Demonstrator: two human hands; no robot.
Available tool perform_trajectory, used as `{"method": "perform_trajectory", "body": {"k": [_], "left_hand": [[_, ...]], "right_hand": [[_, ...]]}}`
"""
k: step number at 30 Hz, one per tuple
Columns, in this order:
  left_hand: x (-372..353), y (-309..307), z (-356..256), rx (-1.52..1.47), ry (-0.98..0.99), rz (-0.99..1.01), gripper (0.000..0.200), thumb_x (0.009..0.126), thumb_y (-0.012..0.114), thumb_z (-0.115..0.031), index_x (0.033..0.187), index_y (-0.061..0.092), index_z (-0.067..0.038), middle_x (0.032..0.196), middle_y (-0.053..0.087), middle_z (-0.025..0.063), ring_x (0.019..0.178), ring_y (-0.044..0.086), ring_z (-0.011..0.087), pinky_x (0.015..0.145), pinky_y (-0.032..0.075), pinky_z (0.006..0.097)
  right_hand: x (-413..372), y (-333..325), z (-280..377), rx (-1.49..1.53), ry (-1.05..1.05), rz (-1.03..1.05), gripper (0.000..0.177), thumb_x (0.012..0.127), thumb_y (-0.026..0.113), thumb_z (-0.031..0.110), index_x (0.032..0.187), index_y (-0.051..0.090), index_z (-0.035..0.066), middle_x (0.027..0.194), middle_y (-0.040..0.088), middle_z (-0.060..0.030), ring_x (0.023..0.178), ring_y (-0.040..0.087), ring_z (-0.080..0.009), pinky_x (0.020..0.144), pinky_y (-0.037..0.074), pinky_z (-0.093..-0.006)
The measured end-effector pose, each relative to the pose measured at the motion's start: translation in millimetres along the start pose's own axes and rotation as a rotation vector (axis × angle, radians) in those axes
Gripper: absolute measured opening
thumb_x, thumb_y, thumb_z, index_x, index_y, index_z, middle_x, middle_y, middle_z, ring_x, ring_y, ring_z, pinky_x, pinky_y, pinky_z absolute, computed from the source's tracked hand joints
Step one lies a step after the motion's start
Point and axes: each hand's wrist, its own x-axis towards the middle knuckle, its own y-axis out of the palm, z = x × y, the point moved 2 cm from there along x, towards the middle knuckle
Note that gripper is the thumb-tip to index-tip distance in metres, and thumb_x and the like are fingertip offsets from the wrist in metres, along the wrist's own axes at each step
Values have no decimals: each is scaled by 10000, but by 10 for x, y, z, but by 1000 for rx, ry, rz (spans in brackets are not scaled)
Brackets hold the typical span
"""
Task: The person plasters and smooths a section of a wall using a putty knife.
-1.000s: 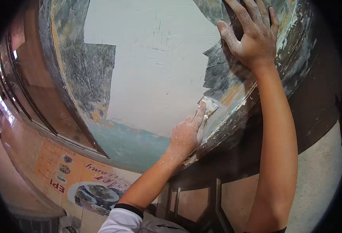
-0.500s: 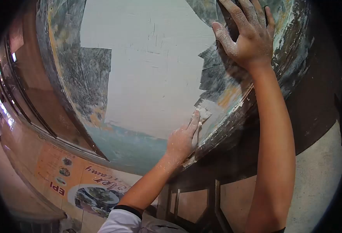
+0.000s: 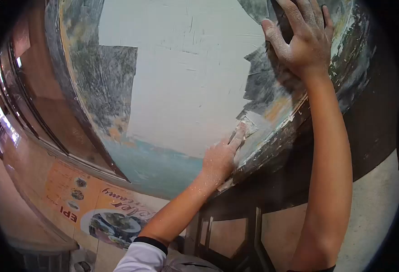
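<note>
My left hand (image 3: 221,158) is closed on a small flat scraper (image 3: 249,128), its fingers along the blade. Whitish paste lies on and around the blade, which is against the lower right part of a panel. A large pale coated area (image 3: 186,86) covers the panel's middle, with mottled grey patches (image 3: 104,81) beside it. At the upper right, my right hand (image 3: 306,43) lies with spread fingers on the panel near its dark, paste-flecked edge (image 3: 340,68). White dust coats both hands.
Below the panel are an orange printed poster (image 3: 61,186) and a dark metal frame (image 3: 256,235). Brown framed panes (image 3: 50,99) stand at the left. A dark surface (image 3: 371,127) extends to the right, above a pale one (image 3: 371,213).
The panel and both hands appear slightly farther right and a little higher in the view. My left hand still grips the scraper; my right hand remains on the panel.
</note>
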Motion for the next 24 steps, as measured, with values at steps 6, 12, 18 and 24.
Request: {"method": "perform_trajectory", "body": {"k": [6,12,18,24], "left_hand": [[58,5,-12,-48,26,-43,657,983,603,-240,1593,365,-296,1153,683,184,906,680,451,780,555,535],[115,19,-112,-74,21,-41,667,1000,582,-254,1612,321,-299,1100,671,211,902,672,461,791,548,550],[4,10,-105,-103,-24,20,710,980,578,-222,1627,293,-273,1025,663,228,876,666,459,770,536,555],[136,-44,-257,-153,23,-80,641,1005,579,-257,1599,355,-175,1067,683,237,859,676,448,741,546,547]], "right_hand": [[17,-20,20,22,-1,-13,633,777,754,326,1379,620,186,1569,477,-109,1454,410,-378,1215,240,-551],[12,0,20,14,-5,-23,625,781,753,336,1374,630,180,1565,482,-120,1462,402,-377,1214,242,-546],[33,-58,38,67,27,6,617,787,753,342,1369,634,179,1558,490,-121,1434,423,-405,1208,249,-556],[34,-33,12,10,-1,-4,624,778,761,358,1366,634,193,1558,490,-115,1441,418,-387,1209,238,-557]]}}
